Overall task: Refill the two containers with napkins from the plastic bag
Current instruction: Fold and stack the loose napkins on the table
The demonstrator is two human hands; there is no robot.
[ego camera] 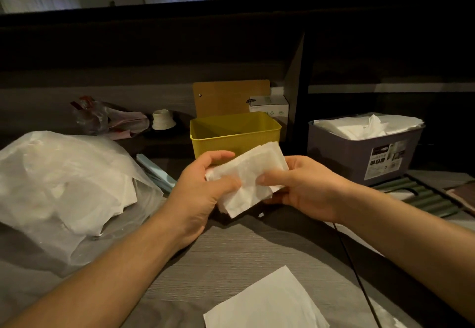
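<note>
Two hands hold one stack of napkins (248,177) in the air above the worktop (231,258), just in front of the yellow container (235,132). Likely faults, by judgement: the stack is loose and thin-leaved, so outer sheets could slide free and drop short of the yellow container if the grip slackens on one side; the stack lies askew to the container's mouth, so it could catch on the rim and crumple unless squared first; a single napkin (267,304) already lies on the worktop near the lower edge, which suggests how readily sheets escape. Left hand (203,186): fingers curled round the stack's left end, thumb pressed on its upper face. Right hand (303,189): thumb on top, fingers beneath, pinching the right end; neither hand is spread. Purple container (365,147), to the right: already piled with napkins to above its rim; the yellow one appears empty, so the task seems about half done. Plastic bag (64,186), at left on the worktop: holds further napkins.
</note>
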